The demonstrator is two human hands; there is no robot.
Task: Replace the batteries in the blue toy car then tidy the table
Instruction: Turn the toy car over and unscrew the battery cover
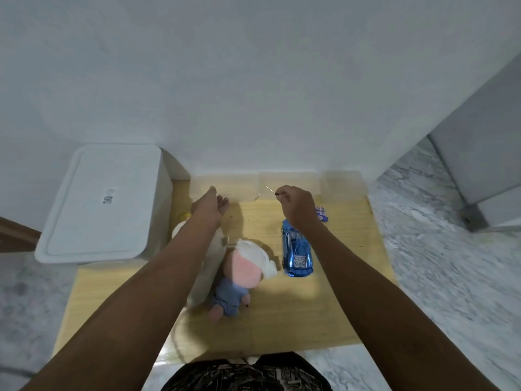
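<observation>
Blue and glossy, the toy car (297, 251) sits upright on the wooden table (324, 314), near of the right hand (297, 206), which pinches a thin screwdriver (271, 190) at the far edge. The left hand (210, 203) reaches out, fingers loosely straight, holding nothing. Batteries (322, 213) lie just right of the right hand; their print is too small to read. Likely an early step: the car needs turning over to reach its battery cover. A white bin (95, 201) carries a QR label.
</observation>
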